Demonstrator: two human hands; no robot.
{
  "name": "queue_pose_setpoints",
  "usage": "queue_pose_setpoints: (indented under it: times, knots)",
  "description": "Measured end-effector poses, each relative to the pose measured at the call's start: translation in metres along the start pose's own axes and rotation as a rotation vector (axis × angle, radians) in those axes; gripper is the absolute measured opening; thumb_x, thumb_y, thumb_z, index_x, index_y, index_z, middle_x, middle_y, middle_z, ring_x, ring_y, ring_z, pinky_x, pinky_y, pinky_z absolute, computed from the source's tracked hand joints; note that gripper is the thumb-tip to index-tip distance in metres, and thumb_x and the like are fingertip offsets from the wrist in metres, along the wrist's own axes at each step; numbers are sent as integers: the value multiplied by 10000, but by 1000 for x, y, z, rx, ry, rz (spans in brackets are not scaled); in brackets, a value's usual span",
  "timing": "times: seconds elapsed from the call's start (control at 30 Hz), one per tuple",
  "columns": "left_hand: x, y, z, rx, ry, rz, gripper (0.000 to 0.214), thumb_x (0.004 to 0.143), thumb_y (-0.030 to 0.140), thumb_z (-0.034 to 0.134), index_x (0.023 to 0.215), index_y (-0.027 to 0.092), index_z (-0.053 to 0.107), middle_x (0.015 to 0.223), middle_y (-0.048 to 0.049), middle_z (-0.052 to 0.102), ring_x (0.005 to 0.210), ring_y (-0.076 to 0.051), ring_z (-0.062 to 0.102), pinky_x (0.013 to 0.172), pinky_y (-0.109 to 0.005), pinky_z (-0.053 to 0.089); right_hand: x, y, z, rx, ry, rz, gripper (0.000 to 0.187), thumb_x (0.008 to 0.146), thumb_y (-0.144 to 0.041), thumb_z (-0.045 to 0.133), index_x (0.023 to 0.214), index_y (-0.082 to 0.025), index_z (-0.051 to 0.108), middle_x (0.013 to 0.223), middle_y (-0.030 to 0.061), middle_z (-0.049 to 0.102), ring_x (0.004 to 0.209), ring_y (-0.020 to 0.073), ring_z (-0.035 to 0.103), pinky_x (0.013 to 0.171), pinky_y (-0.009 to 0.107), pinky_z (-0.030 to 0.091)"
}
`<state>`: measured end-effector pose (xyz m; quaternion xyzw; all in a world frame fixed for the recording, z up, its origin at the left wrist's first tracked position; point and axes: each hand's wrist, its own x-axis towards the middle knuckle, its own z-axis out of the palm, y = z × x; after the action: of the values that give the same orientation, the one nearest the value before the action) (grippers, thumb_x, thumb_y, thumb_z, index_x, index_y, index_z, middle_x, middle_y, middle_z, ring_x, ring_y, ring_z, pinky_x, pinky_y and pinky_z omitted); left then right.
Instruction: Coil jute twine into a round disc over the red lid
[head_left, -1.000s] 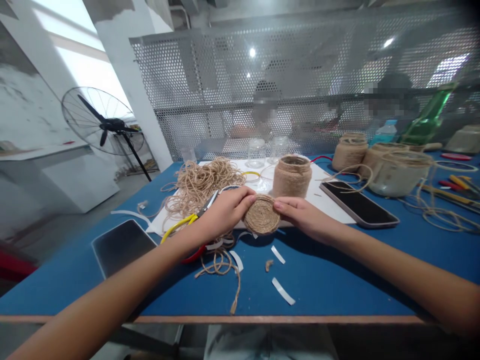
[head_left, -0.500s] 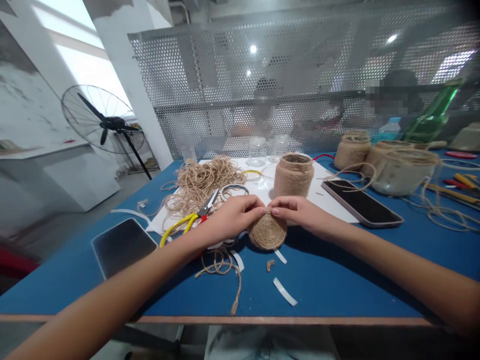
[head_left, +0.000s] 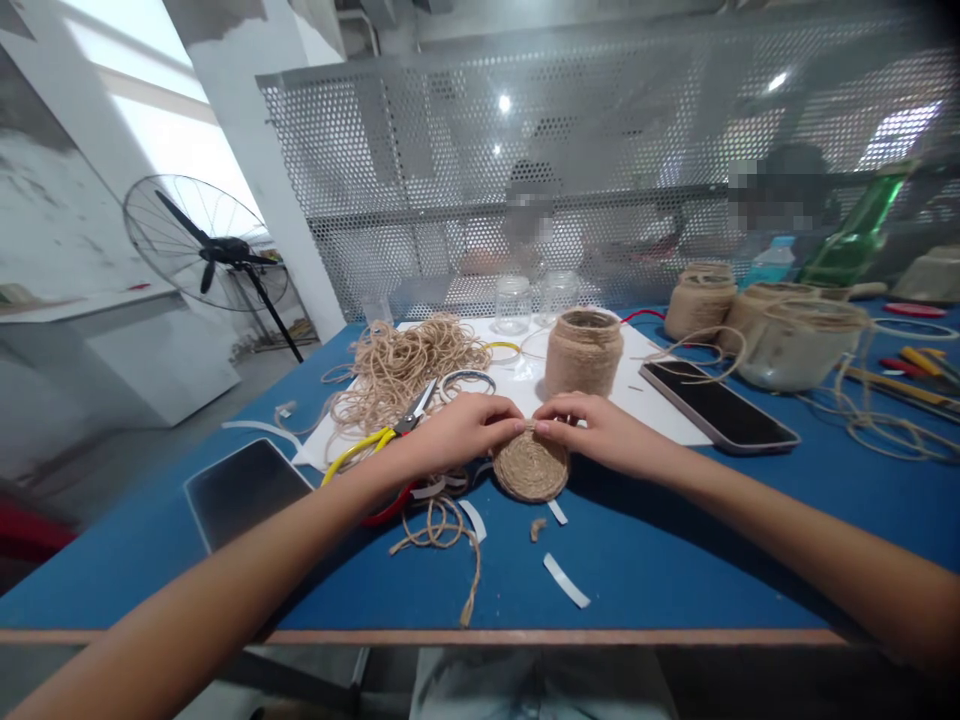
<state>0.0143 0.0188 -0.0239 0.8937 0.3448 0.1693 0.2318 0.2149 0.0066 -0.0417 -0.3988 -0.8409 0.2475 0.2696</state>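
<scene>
Between my hands is a round coaster of coiled jute twine (head_left: 531, 468), its flat face turned toward me. My left hand (head_left: 480, 428) pinches its upper edge from the left, and my right hand (head_left: 581, 425) pinches the same edge from the right, thumbs almost meeting. Just behind stands a jar wrapped in twine (head_left: 584, 355). Left of it lies a tangled heap of loose twine (head_left: 420, 350). Yellow-handled scissors (head_left: 382, 435) rest beside my left forearm, partly covered by it. A loose twine end (head_left: 471, 590) and white paper strips (head_left: 566, 580) lie in front.
A phone (head_left: 716, 405) lies to the right, and a dark tablet-like slab (head_left: 247, 492) to the left. Wrapped jars (head_left: 701, 300), a half-wrapped glass jar (head_left: 802, 345) and a green bottle (head_left: 859, 230) stand at right. Clear jars (head_left: 513, 305) stand before a perforated metal screen (head_left: 435, 180).
The coaster and both hands have shifted very slightly left, and the coaster's face shows a little more fully. Both hands keep their pinch on its upper edge.
</scene>
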Motion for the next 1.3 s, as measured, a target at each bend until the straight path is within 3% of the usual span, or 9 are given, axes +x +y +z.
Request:
queue_pose_setpoints:
  times: [0.13, 0.3, 0.6, 0.8, 0.93, 1.17, 1.3]
  knots:
    - [0, -4, 2, 74, 8, 14, 320, 858, 391, 392, 897, 178, 627, 681, 1, 611, 624, -108, 530, 577, -192, 364, 1, 4, 1, -33, 61, 8, 287, 842, -352, 424, 920, -167, 629, 926, 52, 643, 836, 175, 562, 711, 282, 411]
    - [1, -10, 5, 345, 15, -4, 309, 845, 377, 393, 906, 207, 644, 828, -33, 654, 745, -160, 565, 656, -236, 381, -1, 5, 4, -190, 148, -10, 222, 828, -260, 437, 929, -164, 610, 921, 56, 624, 846, 181, 530, 739, 306, 395]
    - [1, -13, 7, 425, 40, -49, 274, 828, 315, 384, 846, 216, 638, 752, -20, 636, 695, -157, 561, 609, -235, 385, -1, 9, 10, -324, 96, -130, 192, 833, -195, 427, 922, -145, 590, 895, 69, 587, 885, 186, 476, 793, 321, 363]
    - [-1, -19, -8, 571, 198, -52, 281, 843, 287, 352, 931, 191, 601, 897, -53, 620, 854, -187, 544, 728, -276, 400, -1, 8, 9, -353, 96, -158, 197, 839, -193, 416, 917, -149, 591, 889, 79, 580, 880, 192, 472, 798, 337, 363]
    - [-3, -29, -12, 729, 122, -101, 252, 796, 303, 419, 931, 181, 592, 900, -85, 614, 867, -236, 541, 741, -339, 399, -1, 9, 9, -380, 111, -199, 194, 832, -184, 421, 919, -148, 591, 881, 88, 578, 877, 200, 474, 781, 340, 372]
    - [0, -37, -9, 763, 126, -158, 189, 777, 231, 412, 818, 172, 587, 861, -84, 617, 854, -242, 540, 757, -375, 378, -2, 8, 8, -402, 132, -248, 191, 815, -146, 422, 918, -151, 583, 866, 91, 580, 863, 203, 477, 763, 341, 382]
    - [-3, -29, -19, 723, 237, -154, 191, 821, 227, 357, 848, 177, 540, 835, -59, 611, 833, -230, 536, 796, -414, 349, -3, 4, 5, -411, 164, -268, 193, 808, -117, 411, 910, -146, 573, 878, 92, 576, 865, 200, 472, 770, 333, 381]
